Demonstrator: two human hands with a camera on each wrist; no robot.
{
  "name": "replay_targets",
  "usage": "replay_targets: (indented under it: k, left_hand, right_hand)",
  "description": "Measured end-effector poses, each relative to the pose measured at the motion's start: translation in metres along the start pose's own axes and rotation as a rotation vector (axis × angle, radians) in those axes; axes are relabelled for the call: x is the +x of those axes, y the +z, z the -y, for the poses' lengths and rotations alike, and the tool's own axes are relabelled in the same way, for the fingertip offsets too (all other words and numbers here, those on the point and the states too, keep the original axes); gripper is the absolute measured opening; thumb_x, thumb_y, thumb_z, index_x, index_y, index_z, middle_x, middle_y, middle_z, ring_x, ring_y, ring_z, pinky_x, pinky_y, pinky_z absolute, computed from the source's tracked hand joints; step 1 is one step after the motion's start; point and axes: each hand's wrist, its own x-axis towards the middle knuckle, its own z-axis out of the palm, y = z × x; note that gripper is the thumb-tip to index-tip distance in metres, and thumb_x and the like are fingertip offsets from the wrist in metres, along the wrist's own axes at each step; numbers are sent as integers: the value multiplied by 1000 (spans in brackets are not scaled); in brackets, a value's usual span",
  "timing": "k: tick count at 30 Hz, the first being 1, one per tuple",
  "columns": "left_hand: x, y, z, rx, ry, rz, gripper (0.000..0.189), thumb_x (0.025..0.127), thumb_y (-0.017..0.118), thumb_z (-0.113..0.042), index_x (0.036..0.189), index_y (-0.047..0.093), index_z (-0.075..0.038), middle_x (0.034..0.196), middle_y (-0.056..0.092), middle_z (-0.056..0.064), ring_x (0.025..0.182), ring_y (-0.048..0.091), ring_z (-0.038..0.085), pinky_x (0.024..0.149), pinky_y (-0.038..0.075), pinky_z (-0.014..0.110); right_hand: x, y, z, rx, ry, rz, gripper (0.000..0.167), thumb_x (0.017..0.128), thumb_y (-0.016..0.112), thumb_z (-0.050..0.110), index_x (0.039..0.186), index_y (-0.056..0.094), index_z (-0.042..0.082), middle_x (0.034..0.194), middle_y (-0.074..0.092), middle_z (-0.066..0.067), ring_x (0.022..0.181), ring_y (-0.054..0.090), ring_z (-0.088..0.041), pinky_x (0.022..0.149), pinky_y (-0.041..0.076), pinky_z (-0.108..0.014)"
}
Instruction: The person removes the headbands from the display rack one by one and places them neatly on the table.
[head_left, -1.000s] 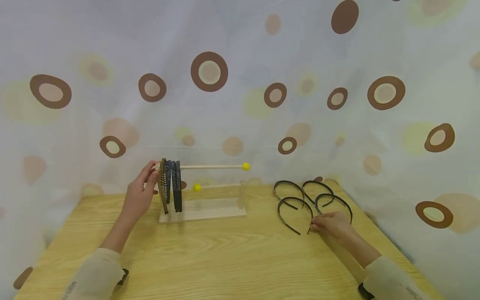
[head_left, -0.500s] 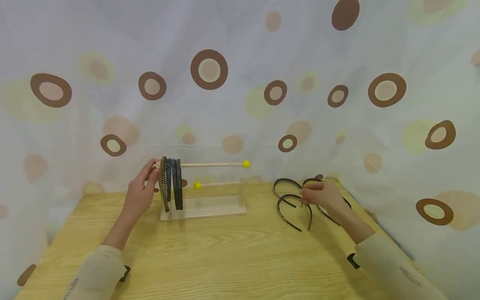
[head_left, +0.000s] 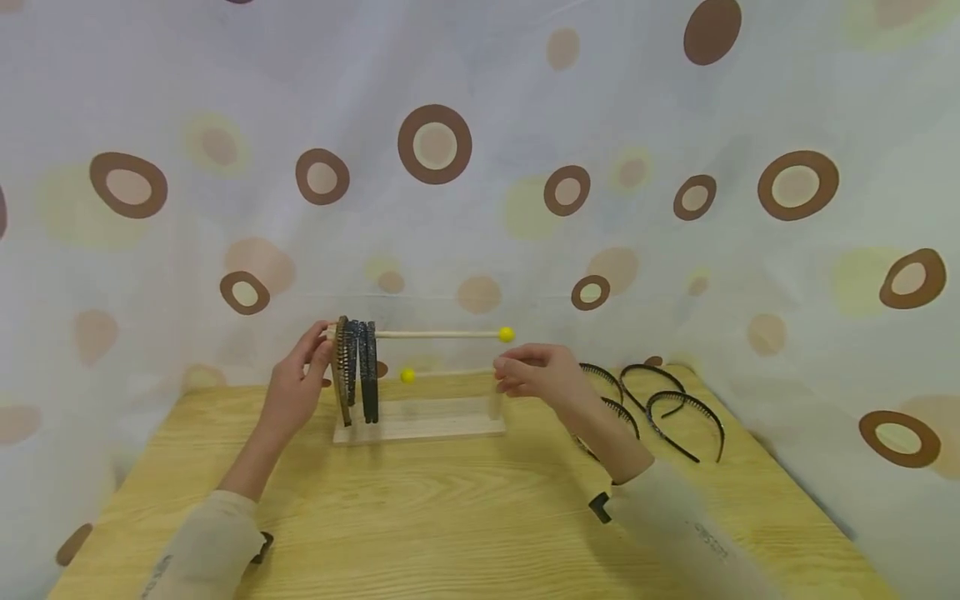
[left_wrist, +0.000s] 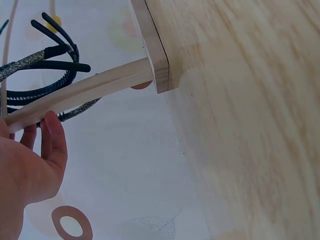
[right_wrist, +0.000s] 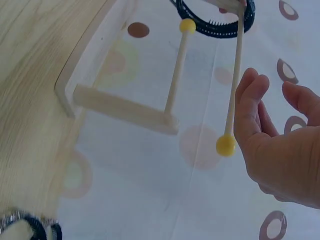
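Note:
My left hand [head_left: 292,392] holds the top of the left post [left_wrist: 100,85] of a wooden headband rack [head_left: 442,423]. Several dark, glittery headbands [head_left: 369,375] hang at the left end of its upper rod [head_left: 442,335], a brownish toothed one [head_left: 341,383] nearest my fingers. A yellow ball [head_left: 506,334] caps the rod's right end. Just right of the rack, my right hand [head_left: 543,379] hovers with fingers loosely bent and nothing between them. In the right wrist view it is beside the upper rod, close to the yellow ball [right_wrist: 225,145].
Several black toothed headbands [head_left: 686,398] lie on the right of the wooden table [head_left: 420,517], some partly behind my right forearm. A lower rod [head_left: 450,372] with a yellow ball [head_left: 407,376] runs from the right post. A patterned curtain [head_left: 480,233] hangs behind.
My right hand has left the loose headbands and moved left to the rack's right end, carrying nothing. My left hand keeps its hold on the post. The head view has shifted slightly.

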Motion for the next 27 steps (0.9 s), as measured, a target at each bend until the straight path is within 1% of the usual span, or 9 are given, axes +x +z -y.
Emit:
replay_targets:
  k: [1, 4, 8, 10, 14, 18, 20, 22, 27]
  left_hand:
    - [0, 0, 1, 3, -1, 0, 56, 111, 40, -38, 159, 35, -9, 147, 49, 26, 114, 60, 40, 71, 62, 32]
    - [-1, 0, 2, 8, -3, -3, 56, 111, 41, -38, 159, 35, -9, 147, 49, 26, 114, 60, 39, 71, 62, 34]
    - [-1, -1, 3, 8, -1, -11, 56, 111, 42, -38, 159, 36, -9, 147, 49, 25, 114, 60, 39, 73, 62, 43]
    - [0, -1, 3, 9, 1, -13, 55, 111, 42, -38, 159, 37, -9, 147, 49, 25, 115, 61, 39, 73, 62, 43]
    - [1, 0, 4, 8, 7, -16, 55, 111, 42, -38, 158, 38, -8, 147, 50, 25, 115, 61, 41, 73, 62, 46]
    - [2, 1, 3, 1, 11, -19, 55, 111, 42, -37, 158, 38, -8, 146, 51, 25, 113, 61, 39, 74, 61, 53]
    - [2, 2, 2, 3, 12, -20, 55, 111, 42, -37, 158, 38, -8, 146, 51, 25, 112, 61, 38, 74, 61, 53]
    - [2, 2, 2, 8, 14, -23, 55, 111, 42, -36, 158, 38, -8, 146, 51, 25, 112, 61, 37, 73, 61, 52]
    - [1, 0, 3, 25, 13, -30, 54, 111, 42, -36, 158, 38, -8, 144, 53, 24, 111, 62, 36, 71, 62, 42]
  right_hand:
    - [4, 8, -1, 13, -8, 9, 39, 97, 74, 23, 121, 67, -6, 111, 68, -28, 94, 71, -36, 88, 59, -44]
    - [13, 31, -5, 54, -41, 40, 38, 96, 75, 23, 119, 68, -6, 109, 68, -27, 94, 71, -37, 88, 59, -44]
    - [26, 60, -12, 113, -76, 76, 33, 97, 74, 21, 116, 70, -5, 108, 68, -28, 92, 72, -35, 89, 59, -47]
    - [33, 73, -15, 138, -80, 91, 32, 97, 74, 21, 115, 70, -5, 108, 68, -29, 91, 72, -33, 91, 57, -49]
    - [43, 96, -18, 158, -83, 105, 33, 96, 75, 21, 115, 70, -5, 109, 68, -28, 94, 72, -32, 93, 57, -48]
    - [51, 114, -17, 126, -79, 70, 35, 95, 76, 25, 117, 71, -1, 108, 72, -17, 98, 70, -34, 92, 58, -42]
    - [54, 123, -16, 113, -74, 58, 36, 95, 77, 27, 118, 72, 1, 107, 73, -13, 100, 69, -34, 91, 58, -41]
    - [57, 131, -16, 104, -75, 54, 36, 94, 77, 28, 119, 72, 3, 106, 74, -11, 99, 70, -32, 90, 58, -40]
    - [62, 147, -20, 52, -137, 66, 31, 94, 77, 24, 118, 73, 5, 105, 73, -6, 91, 71, -24, 83, 59, -42]
